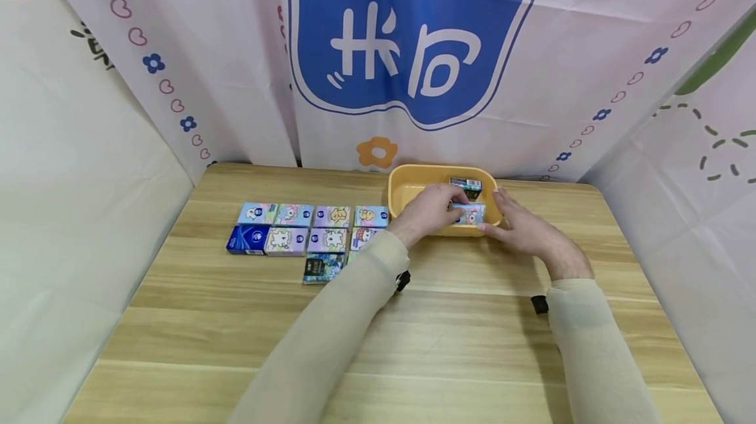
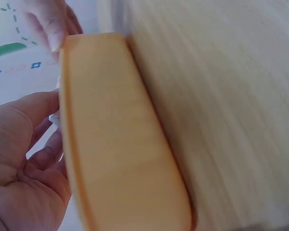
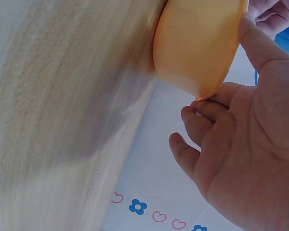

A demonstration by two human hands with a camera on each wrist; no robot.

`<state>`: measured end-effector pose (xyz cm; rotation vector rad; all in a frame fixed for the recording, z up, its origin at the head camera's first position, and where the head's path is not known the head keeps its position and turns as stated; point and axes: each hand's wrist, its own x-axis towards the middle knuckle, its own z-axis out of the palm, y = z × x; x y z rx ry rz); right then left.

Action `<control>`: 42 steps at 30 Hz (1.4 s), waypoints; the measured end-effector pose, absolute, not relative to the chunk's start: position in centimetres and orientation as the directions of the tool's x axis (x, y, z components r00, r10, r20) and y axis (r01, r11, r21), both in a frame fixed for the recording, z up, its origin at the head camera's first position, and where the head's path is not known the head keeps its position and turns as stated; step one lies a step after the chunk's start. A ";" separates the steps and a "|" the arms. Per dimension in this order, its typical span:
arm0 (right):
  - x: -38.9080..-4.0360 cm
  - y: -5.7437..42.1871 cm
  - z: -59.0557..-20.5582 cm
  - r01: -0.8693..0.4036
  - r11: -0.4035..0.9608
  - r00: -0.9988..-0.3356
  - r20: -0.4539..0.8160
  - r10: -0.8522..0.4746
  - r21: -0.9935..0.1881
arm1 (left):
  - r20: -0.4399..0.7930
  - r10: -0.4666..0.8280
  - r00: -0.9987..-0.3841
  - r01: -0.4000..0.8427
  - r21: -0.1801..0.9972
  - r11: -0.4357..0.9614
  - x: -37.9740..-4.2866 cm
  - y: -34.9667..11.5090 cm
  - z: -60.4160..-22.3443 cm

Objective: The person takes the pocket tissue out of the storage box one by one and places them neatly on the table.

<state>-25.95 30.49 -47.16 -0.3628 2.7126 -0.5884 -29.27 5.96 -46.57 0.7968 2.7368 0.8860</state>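
Note:
A yellow plastic basket (image 1: pixel 413 178) stands near the back edge of the table. Reaching over its front rim, my left hand (image 1: pixel 428 209) pinches a small light-blue tissue pack (image 1: pixel 474 215) with a cartoon print, inside the right end. Behind that pack a dark patterned pack (image 1: pixel 466 186) stands in the basket. My right hand (image 1: pixel 522 227) holds the basket's right end, its thumb on the front rim and its fingers round the far corner. The right wrist view shows this grip on the yellow wall (image 3: pixel 197 48). In the left wrist view the basket wall (image 2: pixel 111 130) hides most of the held pack.
Left of the basket, several small packs lie in close rows, among them a dark blue one (image 1: pixel 248 239), a purple one (image 1: pixel 333 216) and a green-black one (image 1: pixel 323 268). My left forearm (image 1: pixel 342 319) covers part of the rows. A printed curtain (image 1: pixel 248 115) hangs behind the table.

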 end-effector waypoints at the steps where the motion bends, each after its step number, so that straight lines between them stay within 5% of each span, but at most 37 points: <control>1: -26.0 30.5 -47.2 -0.175 0.882 -0.909 -0.272 -0.316 -0.438 | 0.026 0.531 -0.847 0.442 0.590 0.676 -29.2 5.8 -46.3; 16: -25.7 30.4 -47.1 -0.146 0.882 -0.911 -0.288 -0.296 -0.448 | 0.176 0.521 -0.835 0.503 0.627 0.595 -27.2 2.1 -44.0; 42: -25.8 30.1 -46.8 -0.142 0.890 -0.908 -0.300 -0.291 -0.433 | 0.115 0.627 -0.770 0.597 0.477 0.645 -21.1 -2.7 -44.8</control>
